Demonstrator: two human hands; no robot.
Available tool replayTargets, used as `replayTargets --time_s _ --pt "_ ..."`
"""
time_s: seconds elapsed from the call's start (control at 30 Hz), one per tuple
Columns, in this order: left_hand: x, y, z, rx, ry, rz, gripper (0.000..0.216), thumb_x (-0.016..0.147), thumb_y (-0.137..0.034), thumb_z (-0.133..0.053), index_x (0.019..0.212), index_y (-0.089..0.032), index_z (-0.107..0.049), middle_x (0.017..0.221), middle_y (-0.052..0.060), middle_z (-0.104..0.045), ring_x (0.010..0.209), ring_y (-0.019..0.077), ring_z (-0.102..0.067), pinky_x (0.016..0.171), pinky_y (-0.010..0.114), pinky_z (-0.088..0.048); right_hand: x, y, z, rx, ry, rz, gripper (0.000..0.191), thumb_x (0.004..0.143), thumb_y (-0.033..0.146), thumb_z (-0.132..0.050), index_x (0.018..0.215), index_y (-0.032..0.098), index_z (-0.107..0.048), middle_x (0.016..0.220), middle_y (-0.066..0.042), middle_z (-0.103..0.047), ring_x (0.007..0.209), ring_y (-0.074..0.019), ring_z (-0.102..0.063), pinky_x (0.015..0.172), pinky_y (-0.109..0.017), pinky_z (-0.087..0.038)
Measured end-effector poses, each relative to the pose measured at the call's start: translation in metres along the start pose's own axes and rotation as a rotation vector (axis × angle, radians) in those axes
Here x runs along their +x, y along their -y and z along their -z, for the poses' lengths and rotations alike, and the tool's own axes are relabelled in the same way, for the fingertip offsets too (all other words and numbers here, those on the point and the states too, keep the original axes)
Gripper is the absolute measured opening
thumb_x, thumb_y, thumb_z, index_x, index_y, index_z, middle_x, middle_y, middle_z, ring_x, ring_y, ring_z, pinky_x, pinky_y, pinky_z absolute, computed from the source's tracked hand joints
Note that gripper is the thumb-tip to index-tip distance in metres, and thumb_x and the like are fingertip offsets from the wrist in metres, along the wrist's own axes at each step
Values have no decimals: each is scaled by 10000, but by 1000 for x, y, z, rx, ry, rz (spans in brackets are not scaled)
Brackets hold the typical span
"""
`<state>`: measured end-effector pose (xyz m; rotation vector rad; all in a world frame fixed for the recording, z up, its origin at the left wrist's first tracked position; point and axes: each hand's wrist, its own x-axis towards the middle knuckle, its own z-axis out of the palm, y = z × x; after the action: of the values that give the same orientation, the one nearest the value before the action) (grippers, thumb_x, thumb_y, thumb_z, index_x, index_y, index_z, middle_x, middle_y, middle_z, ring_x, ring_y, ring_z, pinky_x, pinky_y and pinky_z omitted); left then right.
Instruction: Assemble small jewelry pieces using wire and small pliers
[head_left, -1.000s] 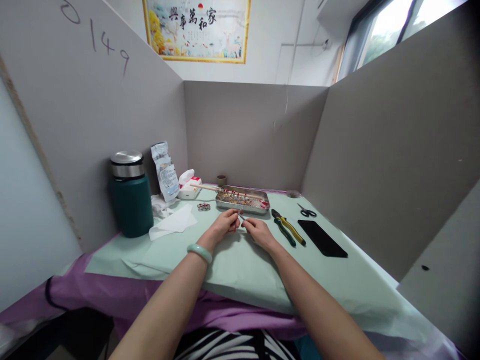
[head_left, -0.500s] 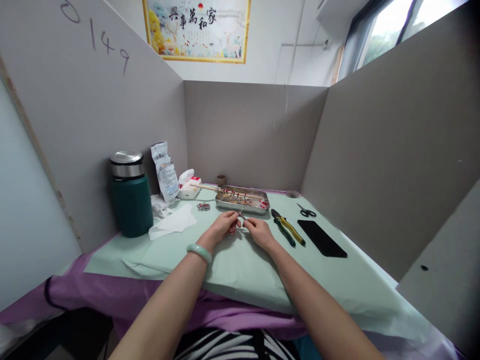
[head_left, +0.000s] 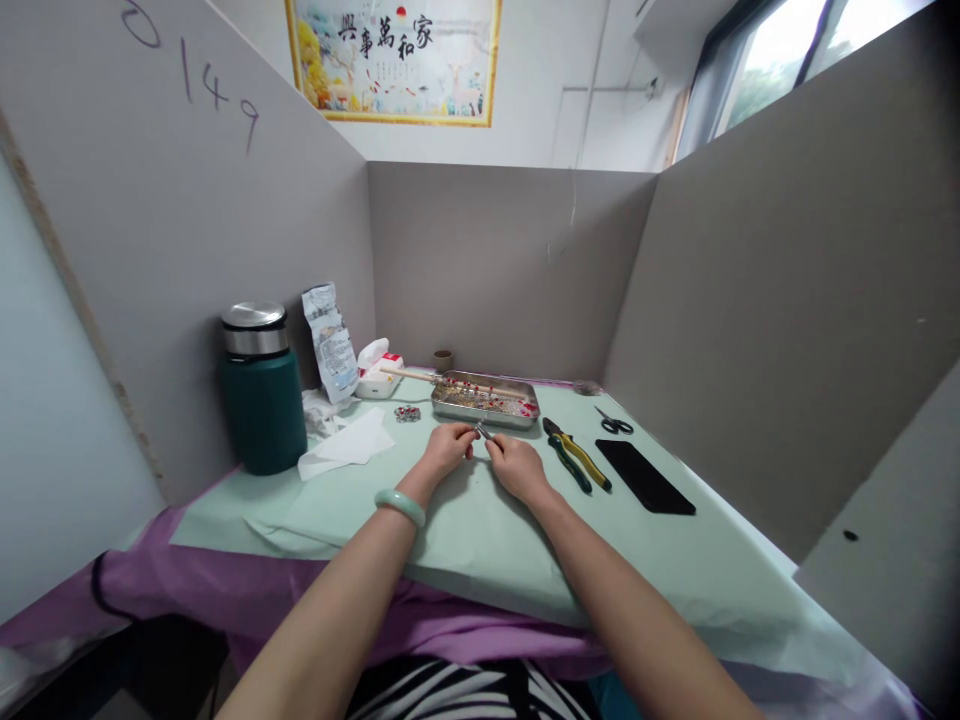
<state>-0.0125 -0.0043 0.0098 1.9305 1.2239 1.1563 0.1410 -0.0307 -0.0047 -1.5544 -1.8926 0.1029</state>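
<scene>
My left hand (head_left: 448, 447), with a pale green bangle (head_left: 400, 505) at the wrist, is closed in a pinch over the table. What its fingertips hold is too small to make out. Close beside it, my right hand (head_left: 519, 468) is closed around a small, slim metal tool (head_left: 484, 432). The tool's tip points up and left, at my left fingertips; its exact kind is unclear. Just beyond both hands lies a metal tray (head_left: 487, 418) of red and gold beads and bits, with a thin wooden stick (head_left: 407, 375) across its left rim.
A red-and-silver beaded piece (head_left: 407, 413) lies left of the tray. To the right are green-and-yellow pliers (head_left: 577, 455), a black phone (head_left: 645, 477) and scissors (head_left: 616, 425). On the left stand a green flask (head_left: 262, 410), white paper (head_left: 349, 445) and tissues (head_left: 380, 378). Grey partitions (head_left: 510, 270) enclose the table.
My hands shift slightly where they meet. The right fingers curl in more around the metal tool, and its tip shows a little more plainly. The things on the table stay put.
</scene>
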Motion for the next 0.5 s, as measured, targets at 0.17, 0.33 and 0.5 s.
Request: replayTargets --time_s 0.17,0.33,0.5 --pt "0 0 0 127 -26 -66 241 746 -241 -515 554 -182 -649 476 8 -559 526 132 -473 576 230 -329 2 -3 0 78 71 6 311 870 353 -415 799 212 -683 764 -54 -680 720 -180 -569 584 -254 -273" --pt "-1 -1 -4 71 -40 -18 230 739 -218 -529 529 -172 -609 475 7 -536 507 120 -456 529 222 -308 0 -4 -1 78 34 -20 324 868 377 -406 770 207 -665 733 -51 -664 698 -172 -548 576 -248 -262" --pt "-4 -5 -5 -226 98 147 201 798 -272 -475 756 -137 -618 554 -16 -547 342 60 -344 381 215 -237 1 -5 -2 123 24 -7 333 866 375 -393 724 203 -640 705 -35 -648 687 -162 -542 588 -243 -275"
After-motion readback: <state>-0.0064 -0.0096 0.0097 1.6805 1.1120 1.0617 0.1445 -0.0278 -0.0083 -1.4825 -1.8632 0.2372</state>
